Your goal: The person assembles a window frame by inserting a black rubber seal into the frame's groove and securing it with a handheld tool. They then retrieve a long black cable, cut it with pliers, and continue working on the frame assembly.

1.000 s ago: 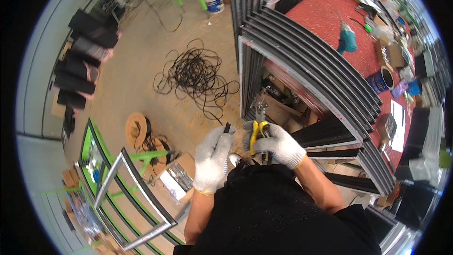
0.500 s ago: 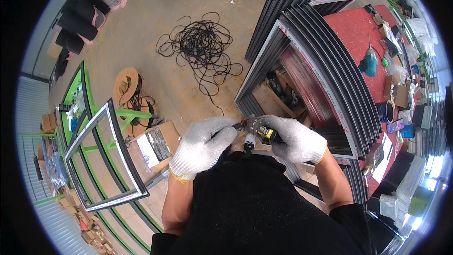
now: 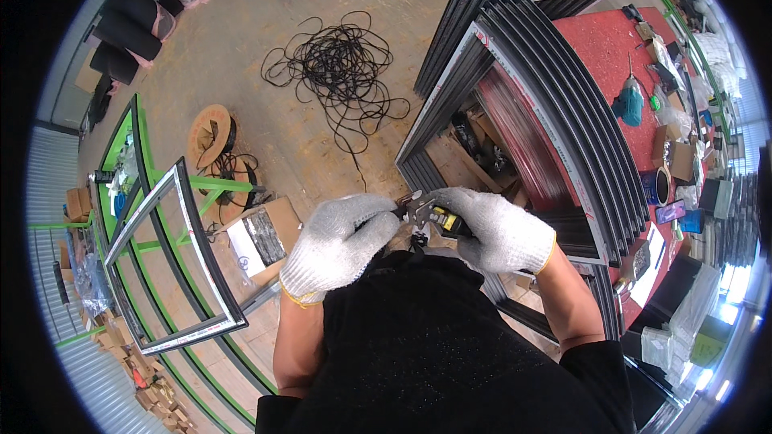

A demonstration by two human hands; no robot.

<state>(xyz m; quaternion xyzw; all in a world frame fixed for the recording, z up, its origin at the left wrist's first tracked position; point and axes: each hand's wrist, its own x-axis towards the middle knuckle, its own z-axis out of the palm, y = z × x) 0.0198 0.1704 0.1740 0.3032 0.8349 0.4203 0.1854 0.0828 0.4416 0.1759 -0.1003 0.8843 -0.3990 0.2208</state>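
Both my hands wear white knit gloves with yellow cuffs and meet in front of my black shirt. My right hand (image 3: 505, 233) is closed around a cutter-like hand tool (image 3: 447, 222) with a metal jaw head and a yellow-and-black handle. On the left, my left hand (image 3: 336, 239) is closed, its thumb and fingers pinching the end of a thin dark strip beside the tool's jaws. The gloves hide most of that strip. A long black cord (image 3: 330, 72) lies tangled on the floor, one strand running toward my left hand.
Stacked dark window frames (image 3: 563, 112) stand at my right, beside a red-topped table (image 3: 591, 40) with a teal drill (image 3: 630, 103). To my left, a single frame (image 3: 227, 297) leans on a green rack (image 3: 205, 183). A cable spool (image 3: 211, 137) and an open cardboard box (image 3: 281, 225) are nearby.
Both hands and the tool have shifted slightly left and up in the picture. The tool's head has turned a little between the gloves. The whole view has moved slightly.
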